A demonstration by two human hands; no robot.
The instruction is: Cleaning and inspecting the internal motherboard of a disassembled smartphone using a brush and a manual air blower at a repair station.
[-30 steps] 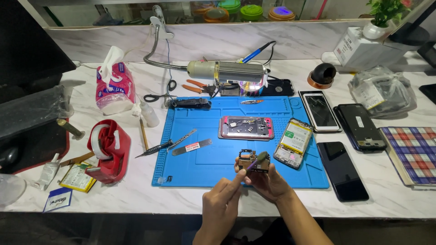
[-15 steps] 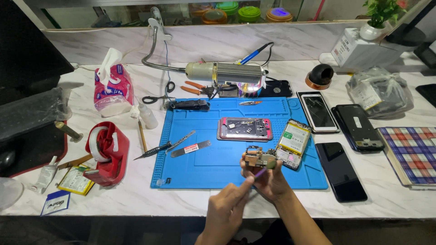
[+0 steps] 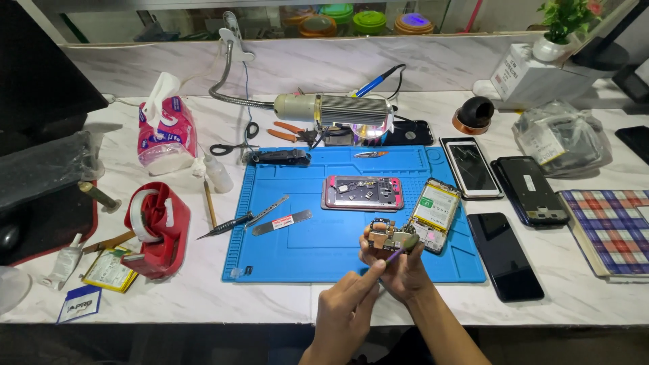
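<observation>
My right hand [image 3: 403, 272] holds a small phone circuit board [image 3: 390, 236] up over the front edge of the blue work mat [image 3: 304, 251]. My left hand [image 3: 346, 307], lower and to the left, pinches a thin purple tool [image 3: 395, 255] whose tip touches the board's underside. Just beyond the board, an opened phone with a yellow-green battery [image 3: 436, 211] lies on the mat. A pink-framed opened phone [image 3: 363, 192] lies at the mat's middle.
A metal pry strip [image 3: 282, 222], tweezers [image 3: 267, 210] and a screwdriver [image 3: 226, 224] lie on the mat's left side. A red tape dispenser [image 3: 154, 230] stands left of it. Three phones [image 3: 503, 255] and a plaid notebook [image 3: 612, 226] lie on the right. A gooseneck lamp [image 3: 334, 108] hangs over the mat's back.
Both hands and the board have shifted slightly to the right. The purple tool's tip has come up against the board.
</observation>
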